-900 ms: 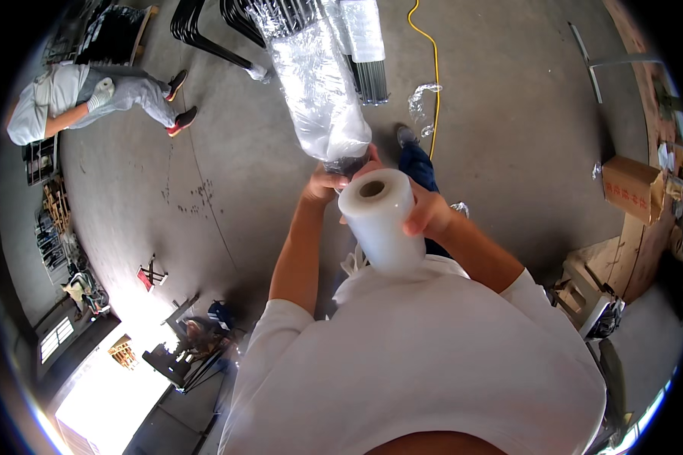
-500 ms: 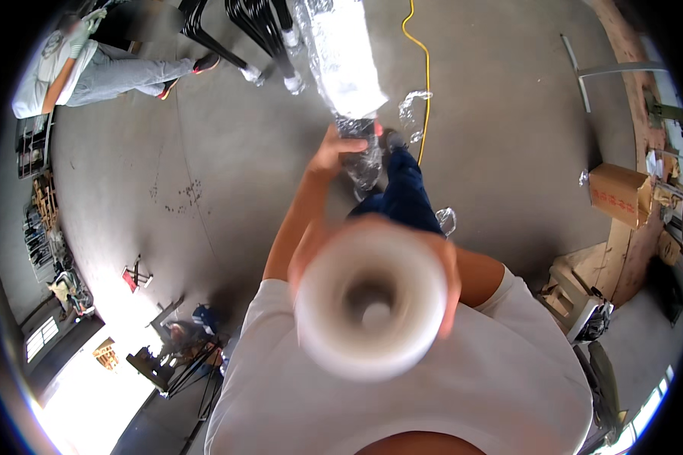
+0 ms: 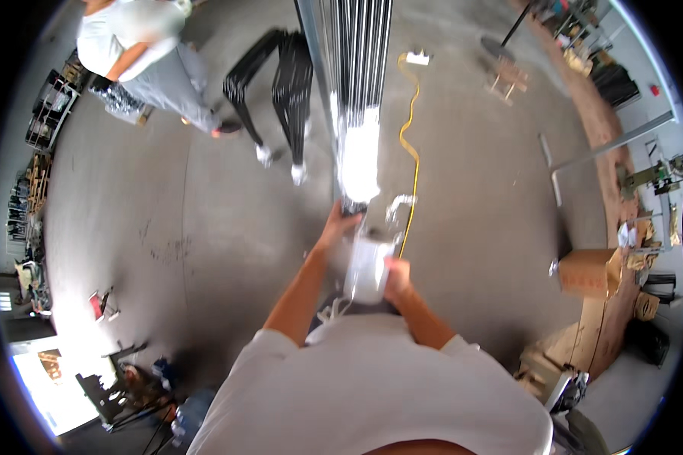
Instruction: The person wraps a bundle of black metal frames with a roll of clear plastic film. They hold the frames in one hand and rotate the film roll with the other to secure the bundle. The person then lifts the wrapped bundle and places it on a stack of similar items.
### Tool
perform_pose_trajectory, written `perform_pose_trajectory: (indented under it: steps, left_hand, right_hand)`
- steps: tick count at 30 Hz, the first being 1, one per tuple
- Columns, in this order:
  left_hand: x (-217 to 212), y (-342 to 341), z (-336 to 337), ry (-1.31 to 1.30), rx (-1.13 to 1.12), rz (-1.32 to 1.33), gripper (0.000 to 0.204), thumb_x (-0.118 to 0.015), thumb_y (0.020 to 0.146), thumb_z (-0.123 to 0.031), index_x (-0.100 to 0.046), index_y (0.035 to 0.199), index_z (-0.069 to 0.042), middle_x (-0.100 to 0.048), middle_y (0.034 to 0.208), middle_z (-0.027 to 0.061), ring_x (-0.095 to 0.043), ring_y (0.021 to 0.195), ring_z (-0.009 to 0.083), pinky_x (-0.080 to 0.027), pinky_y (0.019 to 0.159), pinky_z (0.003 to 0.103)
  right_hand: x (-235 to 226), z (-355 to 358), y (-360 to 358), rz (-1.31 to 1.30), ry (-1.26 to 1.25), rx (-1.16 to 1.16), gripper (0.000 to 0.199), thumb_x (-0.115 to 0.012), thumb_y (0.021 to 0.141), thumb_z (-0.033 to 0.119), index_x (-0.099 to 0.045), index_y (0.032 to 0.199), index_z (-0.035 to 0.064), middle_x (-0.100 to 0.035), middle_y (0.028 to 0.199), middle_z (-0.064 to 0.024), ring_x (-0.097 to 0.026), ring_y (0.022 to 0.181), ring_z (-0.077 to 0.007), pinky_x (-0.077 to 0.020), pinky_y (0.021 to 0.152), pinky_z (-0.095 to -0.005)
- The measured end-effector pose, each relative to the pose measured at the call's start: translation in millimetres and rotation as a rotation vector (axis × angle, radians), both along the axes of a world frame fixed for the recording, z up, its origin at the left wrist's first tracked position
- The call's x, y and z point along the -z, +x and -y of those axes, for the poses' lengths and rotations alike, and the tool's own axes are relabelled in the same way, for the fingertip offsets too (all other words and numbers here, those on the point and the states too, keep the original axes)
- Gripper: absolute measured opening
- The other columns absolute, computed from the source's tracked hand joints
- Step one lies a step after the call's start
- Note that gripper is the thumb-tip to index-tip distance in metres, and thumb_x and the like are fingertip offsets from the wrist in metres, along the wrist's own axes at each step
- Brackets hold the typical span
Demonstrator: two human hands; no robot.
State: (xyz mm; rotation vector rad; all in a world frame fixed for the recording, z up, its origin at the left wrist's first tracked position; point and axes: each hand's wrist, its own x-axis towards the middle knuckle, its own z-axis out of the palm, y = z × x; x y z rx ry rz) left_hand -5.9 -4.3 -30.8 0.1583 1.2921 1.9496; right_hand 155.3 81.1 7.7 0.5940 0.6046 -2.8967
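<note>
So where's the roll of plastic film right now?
In the head view, the film roll is just below centre, held in the right hand, between the white shirt and the wrapped bundle that the left hand grips.

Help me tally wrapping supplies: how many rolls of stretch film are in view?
1: a motion-blurred stretch-film roll in the right hand, nearer the body than the film-wrapped bundle. Another may be hidden: blur covers part of the co-worker.
</note>
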Motion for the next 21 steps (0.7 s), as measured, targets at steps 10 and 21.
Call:
perform_pose_trajectory:
  steps: [10,21]
  left_hand:
    - [-54.2,-22.4,44.4,-0.142,0.373,-0.280,0.037,-0.048,0.086,-0.011,-0.043,0.122,-0.003,-0.051,0.116,0.0076,-0.052,0.103,0.0184,-0.039,0.090,0.029]
    - [-156.8,-77.6,52.5,-0.032,0.259,-0.652,0.033,-0.049,0.085,-0.006,-0.044,0.118,-0.002,-0.051,0.115,0.0056,-0.049,0.106,0.0154,-0.038,0.090,0.027]
  right_hand:
    - [-49.3,-42.2,-16.7,-0.220,0.068,-0.082,0.078,-0.064,0.053,0.025,-0.040,0.121,-0.0045,-0.046,0.121,-0.0234,-0.045,0.112,-0.0377,-0.0330,0.097,-0.0455]
    - [-96.0,-67.1,-49.0,-0.407,0.190,0.075,0.074,-0.067,0.050,0.022,-0.045,0.115,-0.0059,-0.052,0.111,-0.0238,-0.052,0.103,-0.0368,-0.0396,0.093,-0.0450]
